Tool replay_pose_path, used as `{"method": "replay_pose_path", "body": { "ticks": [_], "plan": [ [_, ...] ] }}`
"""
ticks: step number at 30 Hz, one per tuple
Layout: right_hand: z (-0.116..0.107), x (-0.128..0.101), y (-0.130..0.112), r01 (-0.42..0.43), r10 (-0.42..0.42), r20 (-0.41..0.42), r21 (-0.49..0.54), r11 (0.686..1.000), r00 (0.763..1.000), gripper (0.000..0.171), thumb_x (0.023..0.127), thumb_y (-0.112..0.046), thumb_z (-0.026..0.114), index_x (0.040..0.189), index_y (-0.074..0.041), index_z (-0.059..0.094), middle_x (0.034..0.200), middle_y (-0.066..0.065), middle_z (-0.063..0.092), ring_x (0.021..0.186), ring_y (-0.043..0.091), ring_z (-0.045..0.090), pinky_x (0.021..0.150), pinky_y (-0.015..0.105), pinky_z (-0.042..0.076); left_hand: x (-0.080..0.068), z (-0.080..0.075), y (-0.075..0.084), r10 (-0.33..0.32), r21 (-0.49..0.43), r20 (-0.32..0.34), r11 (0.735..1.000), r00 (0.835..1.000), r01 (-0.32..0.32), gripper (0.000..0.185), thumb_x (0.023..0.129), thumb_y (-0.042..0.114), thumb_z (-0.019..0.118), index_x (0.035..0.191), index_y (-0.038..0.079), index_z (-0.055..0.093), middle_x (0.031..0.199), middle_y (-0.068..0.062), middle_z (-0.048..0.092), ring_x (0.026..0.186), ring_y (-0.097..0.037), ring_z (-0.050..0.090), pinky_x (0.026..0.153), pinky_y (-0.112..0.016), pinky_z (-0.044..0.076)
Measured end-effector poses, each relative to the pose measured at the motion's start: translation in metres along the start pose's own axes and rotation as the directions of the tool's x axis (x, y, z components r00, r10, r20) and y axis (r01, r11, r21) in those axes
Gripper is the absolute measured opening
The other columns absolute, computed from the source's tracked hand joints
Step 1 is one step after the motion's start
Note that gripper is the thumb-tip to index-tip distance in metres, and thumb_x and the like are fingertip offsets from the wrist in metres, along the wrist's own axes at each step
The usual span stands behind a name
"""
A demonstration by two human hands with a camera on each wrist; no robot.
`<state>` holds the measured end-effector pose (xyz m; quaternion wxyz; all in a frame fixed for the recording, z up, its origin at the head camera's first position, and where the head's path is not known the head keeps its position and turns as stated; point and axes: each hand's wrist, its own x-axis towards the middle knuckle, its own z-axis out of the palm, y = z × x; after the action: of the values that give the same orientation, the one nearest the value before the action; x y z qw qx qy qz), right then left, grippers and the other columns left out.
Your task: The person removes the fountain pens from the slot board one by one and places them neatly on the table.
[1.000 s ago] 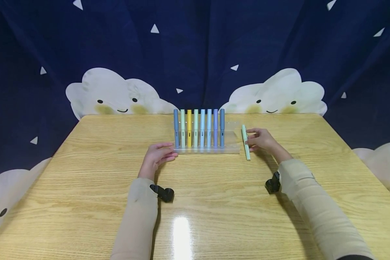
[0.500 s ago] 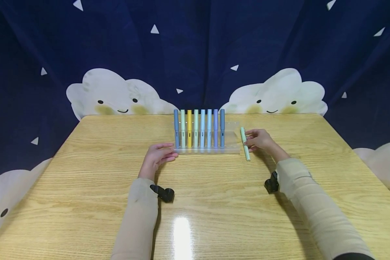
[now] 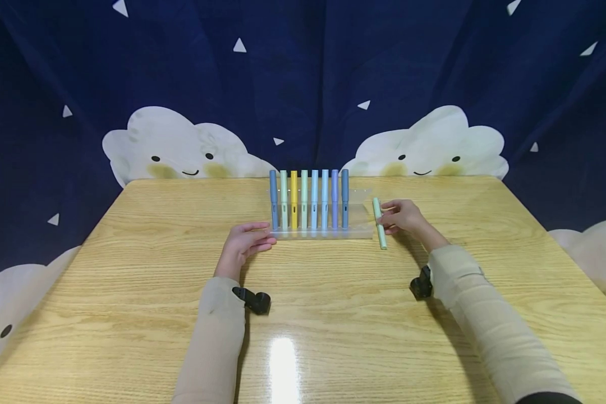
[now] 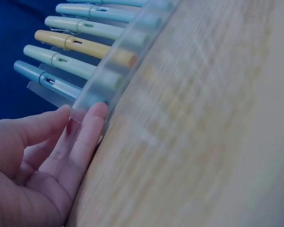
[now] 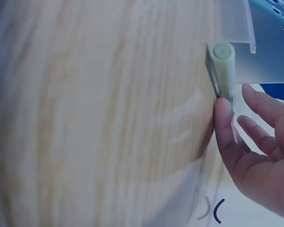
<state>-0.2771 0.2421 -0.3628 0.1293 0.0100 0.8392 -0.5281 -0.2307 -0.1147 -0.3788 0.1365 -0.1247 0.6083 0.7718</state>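
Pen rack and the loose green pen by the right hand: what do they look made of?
The pen rack looks like frosted translucent plastic or acrylic: the table grain shows hazily through it. The loose green pen looks like matte pastel plastic with a smooth flat end cap and a clip; whether the clip is metal, I cannot tell.

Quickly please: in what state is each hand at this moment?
Left hand: open, straight fingers touching the left end of the clear pen rack.
Right hand: pinching the pale green pen.
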Motion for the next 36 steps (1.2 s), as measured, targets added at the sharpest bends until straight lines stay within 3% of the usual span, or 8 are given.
{"method": "replay_pose_path", "body": {
  "ticks": [12,25,33,36],
  "plan": [
    [-0.007,-0.010,-0.006,0.031,-0.033,-0.104,-0.027,0.999,0.994,0.044,0.088,-0.006,0.054,0.124,0.013,0.040,0.104,0.022,0.049,0.077,0.020,0.060,0.073,0.031,0.054,-0.001,0.000,0.000,-0.013,-0.003,-0.036,1.000,0.999,0.013,0.035,0.085,-0.006,0.055,0.120,-0.007,0.052,0.077,-0.010,0.065,0.064,-0.017,0.065,0.064,-0.027,0.055],
    [-0.002,-0.016,-0.019,0.109,-0.097,-0.119,0.100,0.989,0.988,0.040,0.088,-0.004,0.054,0.120,0.017,0.041,0.095,0.015,0.054,0.075,0.014,0.059,0.080,0.037,0.052,0.001,0.001,-0.002,-0.027,-0.048,-0.060,0.999,0.998,0.024,0.035,0.084,-0.007,0.056,0.119,-0.007,0.053,0.071,-0.010,0.065,0.061,-0.017,0.065,0.061,-0.025,0.055],
    [0.005,-0.019,-0.027,0.154,-0.143,-0.100,0.109,0.982,0.985,0.036,0.089,-0.004,0.053,0.114,0.019,0.044,0.102,0.024,0.054,0.077,0.014,0.059,0.084,0.040,0.049,0.002,0.001,-0.003,-0.026,-0.049,-0.076,0.999,0.997,0.023,0.035,0.083,-0.007,0.058,0.118,-0.007,0.054,0.072,-0.010,0.066,0.060,-0.017,0.065,0.061,-0.026,0.055],
    [0.009,-0.019,-0.030,0.170,-0.160,-0.083,0.138,0.976,0.984,0.033,0.089,-0.002,0.053,0.113,0.020,0.045,0.099,0.021,0.056,0.079,0.015,0.060,0.084,0.041,0.048,0.002,0.002,-0.002,-0.022,-0.046,-0.082,0.999,0.996,0.018,0.035,0.083,-0.007,0.058,0.117,-0.006,0.055,0.072,-0.010,0.066,0.060,-0.017,0.065,0.061,-0.027,0.055]
  ]
}}
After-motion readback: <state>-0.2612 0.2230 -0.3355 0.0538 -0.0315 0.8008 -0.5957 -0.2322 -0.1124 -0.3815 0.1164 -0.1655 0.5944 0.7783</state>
